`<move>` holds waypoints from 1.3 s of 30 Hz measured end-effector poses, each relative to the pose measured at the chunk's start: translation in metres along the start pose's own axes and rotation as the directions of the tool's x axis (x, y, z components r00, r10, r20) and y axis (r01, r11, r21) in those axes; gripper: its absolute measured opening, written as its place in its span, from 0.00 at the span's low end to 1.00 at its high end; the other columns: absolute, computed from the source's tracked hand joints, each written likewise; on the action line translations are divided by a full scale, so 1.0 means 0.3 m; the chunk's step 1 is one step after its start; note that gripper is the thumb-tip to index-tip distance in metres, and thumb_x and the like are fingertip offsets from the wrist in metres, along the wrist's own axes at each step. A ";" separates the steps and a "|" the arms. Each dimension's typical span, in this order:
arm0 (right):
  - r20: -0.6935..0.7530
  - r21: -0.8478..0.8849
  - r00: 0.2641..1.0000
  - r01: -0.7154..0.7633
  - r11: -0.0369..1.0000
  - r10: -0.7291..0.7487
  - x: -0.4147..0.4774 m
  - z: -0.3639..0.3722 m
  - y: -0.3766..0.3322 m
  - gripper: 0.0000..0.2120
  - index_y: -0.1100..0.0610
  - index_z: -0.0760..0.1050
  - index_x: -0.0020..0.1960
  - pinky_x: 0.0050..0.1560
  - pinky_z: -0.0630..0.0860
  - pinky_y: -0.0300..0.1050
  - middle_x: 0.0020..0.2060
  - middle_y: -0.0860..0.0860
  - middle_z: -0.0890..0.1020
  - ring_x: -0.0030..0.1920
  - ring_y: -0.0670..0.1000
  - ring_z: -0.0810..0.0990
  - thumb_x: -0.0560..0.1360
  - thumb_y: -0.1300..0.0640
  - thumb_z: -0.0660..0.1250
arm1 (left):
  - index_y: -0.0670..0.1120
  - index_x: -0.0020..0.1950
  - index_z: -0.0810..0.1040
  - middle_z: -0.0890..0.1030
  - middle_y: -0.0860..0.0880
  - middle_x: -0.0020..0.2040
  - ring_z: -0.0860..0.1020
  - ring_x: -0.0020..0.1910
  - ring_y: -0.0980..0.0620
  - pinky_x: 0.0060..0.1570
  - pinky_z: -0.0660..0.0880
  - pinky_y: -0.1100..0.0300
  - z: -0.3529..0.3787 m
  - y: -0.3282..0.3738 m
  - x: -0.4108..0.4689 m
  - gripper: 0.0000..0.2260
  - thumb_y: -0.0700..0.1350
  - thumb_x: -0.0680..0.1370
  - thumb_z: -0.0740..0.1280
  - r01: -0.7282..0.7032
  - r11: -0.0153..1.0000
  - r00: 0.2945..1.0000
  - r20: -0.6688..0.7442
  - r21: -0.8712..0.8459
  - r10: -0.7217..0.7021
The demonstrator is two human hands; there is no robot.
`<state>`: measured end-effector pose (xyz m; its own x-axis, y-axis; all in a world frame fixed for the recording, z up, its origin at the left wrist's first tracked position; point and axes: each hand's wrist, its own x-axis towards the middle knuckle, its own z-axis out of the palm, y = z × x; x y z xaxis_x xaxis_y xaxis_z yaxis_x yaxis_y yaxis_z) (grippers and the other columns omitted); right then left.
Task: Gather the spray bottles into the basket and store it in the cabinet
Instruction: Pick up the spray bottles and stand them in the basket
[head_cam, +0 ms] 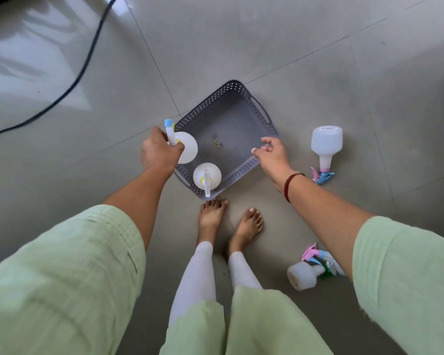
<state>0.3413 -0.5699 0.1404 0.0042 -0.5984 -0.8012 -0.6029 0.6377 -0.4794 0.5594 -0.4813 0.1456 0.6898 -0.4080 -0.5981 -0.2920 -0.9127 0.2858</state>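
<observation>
Four white plastic spray bottles: one upright in the grey perforated plastic basket (244, 98), one grasped by the left hand (159, 151), two lying on the floor; the right hand (273, 156) is released.

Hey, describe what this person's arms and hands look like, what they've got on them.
Both arms wear loose pale green sleeves of a crinkled fabric that end near the elbow, leaving the forearms bare. The right wrist carries a dark red band with a thin lighter edge. The left hand and right hand are bare, with no rings or gloves visible.
</observation>
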 end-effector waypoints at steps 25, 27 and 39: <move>0.082 -0.241 0.988 -0.108 0.964 0.131 0.005 0.002 0.212 0.26 0.53 0.66 0.68 0.64 0.69 0.47 0.58 0.54 0.77 0.60 0.54 0.75 0.73 0.48 0.68 | 0.40 0.59 0.65 0.79 0.38 0.54 0.81 0.50 0.36 0.53 0.79 0.45 0.170 -0.077 -0.047 0.36 0.67 0.66 0.63 0.333 0.938 0.943 0.054 -0.094 -0.330; 0.081 -0.221 0.988 -0.112 0.969 0.133 -0.009 0.002 0.209 0.26 0.53 0.66 0.68 0.65 0.69 0.48 0.60 0.54 0.76 0.60 0.54 0.75 0.73 0.48 0.68 | 0.41 0.59 0.63 0.80 0.38 0.52 0.81 0.50 0.36 0.55 0.77 0.47 0.146 -0.086 -0.074 0.38 0.72 0.66 0.60 0.321 0.947 0.947 0.015 -0.005 -0.321; 0.037 -0.046 0.988 -0.150 0.988 0.152 -0.153 -0.116 0.268 0.27 0.56 0.66 0.68 0.65 0.70 0.48 0.50 0.51 0.74 0.58 0.53 0.75 0.73 0.49 0.68 | 0.44 0.65 0.67 0.73 0.41 0.61 0.71 0.61 0.38 0.58 0.66 0.46 0.075 0.000 -0.258 0.19 0.50 0.76 0.62 -0.298 0.910 0.938 -0.086 0.290 0.335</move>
<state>0.2649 -0.5081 0.1510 -0.0582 -0.4764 -0.8773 -0.6327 0.6974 -0.3367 0.4913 -0.4502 0.1751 0.6066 -0.6863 -0.4013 -0.6629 -0.7153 0.2214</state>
